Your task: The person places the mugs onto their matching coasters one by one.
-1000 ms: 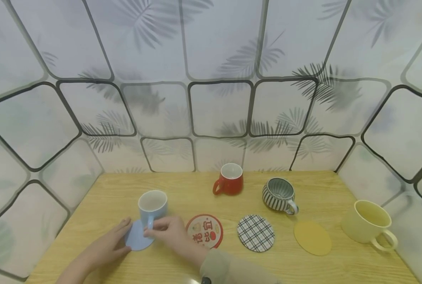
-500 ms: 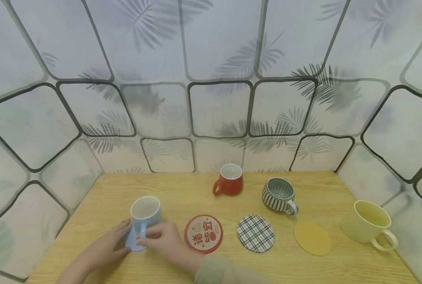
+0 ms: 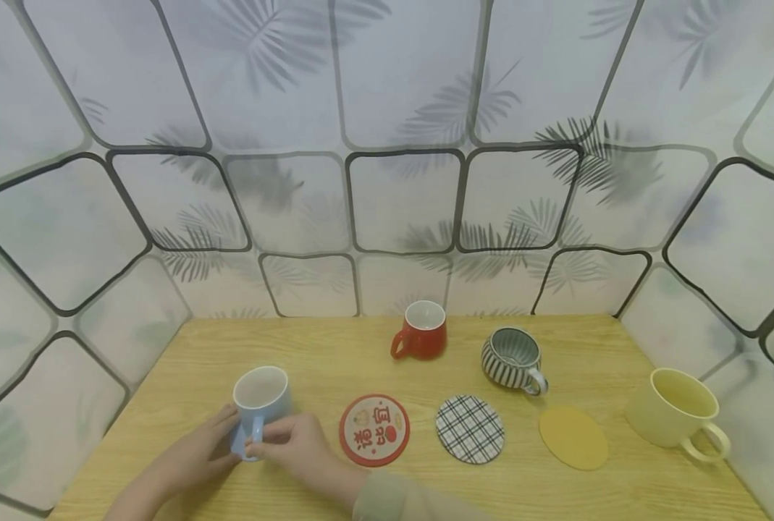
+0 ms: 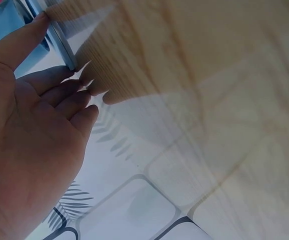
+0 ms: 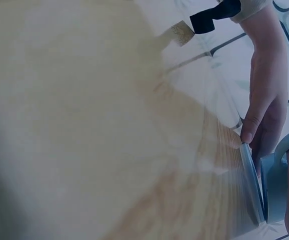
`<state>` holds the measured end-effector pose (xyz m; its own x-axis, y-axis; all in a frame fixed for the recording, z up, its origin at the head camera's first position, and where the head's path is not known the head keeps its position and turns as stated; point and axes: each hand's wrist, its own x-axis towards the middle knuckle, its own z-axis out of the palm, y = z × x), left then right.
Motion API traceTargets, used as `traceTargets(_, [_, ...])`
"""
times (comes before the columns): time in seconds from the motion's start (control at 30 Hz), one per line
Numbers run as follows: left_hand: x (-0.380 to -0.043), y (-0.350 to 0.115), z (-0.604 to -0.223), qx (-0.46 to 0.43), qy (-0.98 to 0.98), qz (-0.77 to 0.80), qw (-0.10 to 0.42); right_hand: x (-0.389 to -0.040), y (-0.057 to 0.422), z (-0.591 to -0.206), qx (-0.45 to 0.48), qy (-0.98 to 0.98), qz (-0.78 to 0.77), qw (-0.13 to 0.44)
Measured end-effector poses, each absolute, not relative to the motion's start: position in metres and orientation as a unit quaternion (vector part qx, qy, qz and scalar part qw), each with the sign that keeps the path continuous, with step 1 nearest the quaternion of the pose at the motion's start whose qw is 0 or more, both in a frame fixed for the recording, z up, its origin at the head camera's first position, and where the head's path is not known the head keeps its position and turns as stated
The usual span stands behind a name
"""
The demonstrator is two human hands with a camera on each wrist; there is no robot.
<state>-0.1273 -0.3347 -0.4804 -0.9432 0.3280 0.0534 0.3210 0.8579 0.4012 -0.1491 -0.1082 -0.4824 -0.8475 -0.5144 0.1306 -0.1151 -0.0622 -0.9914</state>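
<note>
The light blue mug point(image 3: 276, 407) with a white inside stands upright over a round light blue coaster point(image 3: 237, 443) at the left of the table. My right hand point(image 3: 300, 450) pinches its handle. In the right wrist view, the mug's base point(image 5: 275, 194) is right against or just above the coaster point(image 5: 252, 182); I cannot tell whether they touch. My left hand point(image 3: 194, 454) rests at the coaster's left edge. Its thumb and extended fingers touch the rim in the left wrist view. The mug hides most of the coaster.
A red mug point(image 3: 424, 340) and a striped cup point(image 3: 507, 365) stand farther back. A yellow mug point(image 3: 662, 414) is at the far right. Between lie a red-rimmed coaster point(image 3: 373, 430), a plaid coaster point(image 3: 469, 429) and a yellow coaster point(image 3: 573, 437). Patterned walls point(image 3: 402, 210) enclose the table.
My right hand has moved the blue mug left and toward me, so it covers more of the blue coaster. The left hand has stayed at the coaster's edge.
</note>
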Motion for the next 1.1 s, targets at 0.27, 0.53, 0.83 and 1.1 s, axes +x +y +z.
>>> traceTargets(0.27, [-0.128, -0.335, -0.482, 0.191, 0.962, 0.196, -0.017, -0.153, -0.113, -0.486, -0.253, 0.715, -0.639, 0.127])
traceTargets(0.53, [-0.128, -0.337, -0.487, 0.211, 0.959, 0.182, -0.049, -0.149, -0.118, -0.489, -0.252, 0.754, -0.594, 0.125])
traceTargets(0.83, [-0.13, -0.344, -0.496, 0.224, 0.955, 0.181, -0.064, -0.15, -0.119, -0.487, -0.302, 0.765, -0.56, 0.101])
traceTargets(1.1, [-0.153, -0.378, -0.556, 0.231, 0.955, 0.144, -0.116, -0.149, -0.123, -0.485, -0.297, 0.763, -0.564, 0.108])
